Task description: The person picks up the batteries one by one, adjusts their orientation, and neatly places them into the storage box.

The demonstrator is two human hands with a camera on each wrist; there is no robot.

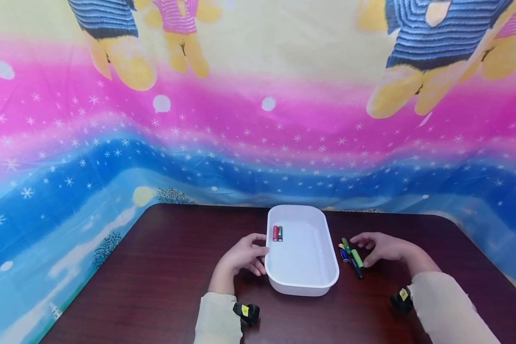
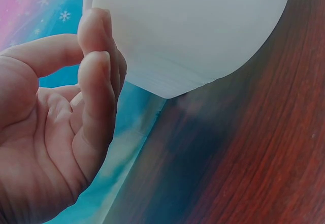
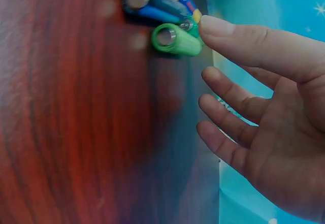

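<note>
- The white tray (image 1: 301, 260) sits on the dark reddish-brown bench (image 1: 172, 267), its long side running away from the person.
- Inside it, near the left wall, a red battery (image 1: 275, 233) and a dark green battery (image 1: 280, 233) lie side by side.
- The left hand (image 1: 242, 253) is at the tray's left rim, fingers bent; whether its grip pinches the rim or merely rests against it is hard to tell.
- The right hand (image 1: 387, 247) has a released grip, fingers apart and loosely bent, holding nothing, with the thumb just beside the loose batteries.
- Those lie in a small cluster on the bench, right of the tray: a light green battery (image 1: 357, 258), a green battery (image 1: 346, 245), a blue-and-yellow battery (image 1: 343, 253) and a dark blue battery (image 1: 356, 268).
- Both wrists carry black cameras, below pale sleeves (image 1: 218, 313).
- Behind the bench hangs a pink and blue curtain (image 1: 232, 110) printed with snowflakes.
</note>
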